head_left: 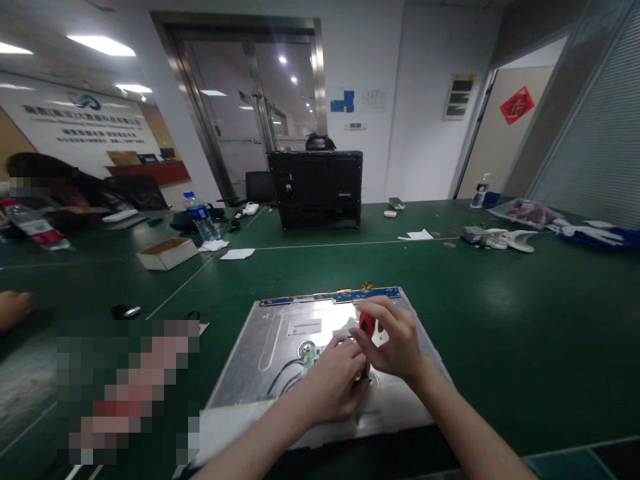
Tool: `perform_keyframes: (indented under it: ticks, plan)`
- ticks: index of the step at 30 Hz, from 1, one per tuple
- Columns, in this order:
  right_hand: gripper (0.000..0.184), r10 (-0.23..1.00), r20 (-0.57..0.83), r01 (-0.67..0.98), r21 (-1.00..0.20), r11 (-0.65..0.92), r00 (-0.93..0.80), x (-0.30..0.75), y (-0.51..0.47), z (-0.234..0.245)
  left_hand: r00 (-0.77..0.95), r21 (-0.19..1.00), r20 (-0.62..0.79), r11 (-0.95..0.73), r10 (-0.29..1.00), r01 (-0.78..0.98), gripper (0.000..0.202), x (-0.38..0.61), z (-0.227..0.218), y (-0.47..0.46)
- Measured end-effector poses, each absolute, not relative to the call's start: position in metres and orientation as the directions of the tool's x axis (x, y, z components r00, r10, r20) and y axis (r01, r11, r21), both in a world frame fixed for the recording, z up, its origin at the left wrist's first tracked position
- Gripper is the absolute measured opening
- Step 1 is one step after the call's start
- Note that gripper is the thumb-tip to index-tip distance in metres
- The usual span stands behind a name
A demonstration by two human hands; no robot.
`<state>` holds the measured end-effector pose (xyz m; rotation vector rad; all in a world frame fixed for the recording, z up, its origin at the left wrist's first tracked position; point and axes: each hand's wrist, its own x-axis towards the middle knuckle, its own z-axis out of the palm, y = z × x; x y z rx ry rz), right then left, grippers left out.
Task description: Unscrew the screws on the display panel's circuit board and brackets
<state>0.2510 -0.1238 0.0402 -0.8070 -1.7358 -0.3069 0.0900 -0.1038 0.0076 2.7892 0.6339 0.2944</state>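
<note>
A silvery metal display panel (250, 357) lies flat in front of me, with a blue circuit strip (310, 299) along its far edge. My right hand (400, 337) is closed on the red handle of a screwdriver (367, 325), which stands roughly upright over the panel. Just below it, my left hand (337, 377) rests on the panel with its fingers bent together near the screwdriver's lower end; whatever they pinch is hidden. Beside the left fingers, a small green circuit board (312, 357) shows in part, with dark cables (280, 373) running from it.
A black monitor-like unit (320, 190) stands across the green table (500, 320). At the left are an open box (167, 255), a water bottle (201, 217) and another person's hand (14, 310). White and grey parts (500, 238) and a plastic bag (527, 212) lie at the right.
</note>
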Motion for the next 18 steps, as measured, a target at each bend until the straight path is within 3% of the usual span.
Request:
perform_keyframes:
  ticks: [5,11,18]
  plan:
    - [0.016,0.362,0.926,0.687,-0.191,0.701,-0.111,0.2517,-0.1237,0.0398,0.887,0.277,0.133,-0.876,0.442,0.395,0.017,0.0902,0.0040,-0.1019]
    - [0.032,0.363,0.924,0.649,-0.203,0.733,-0.121,0.2516,-0.1254,0.0435,0.892,0.247,0.137,-0.887,0.432,0.391,0.012,0.0894,0.0031,-0.1007]
    - [0.021,0.395,0.916,0.683,-0.246,0.688,-0.068,0.2499,-0.1218,0.0346,0.891,0.270,0.137,-0.881,0.434,0.388,0.013,0.0900,0.0051,-0.1019]
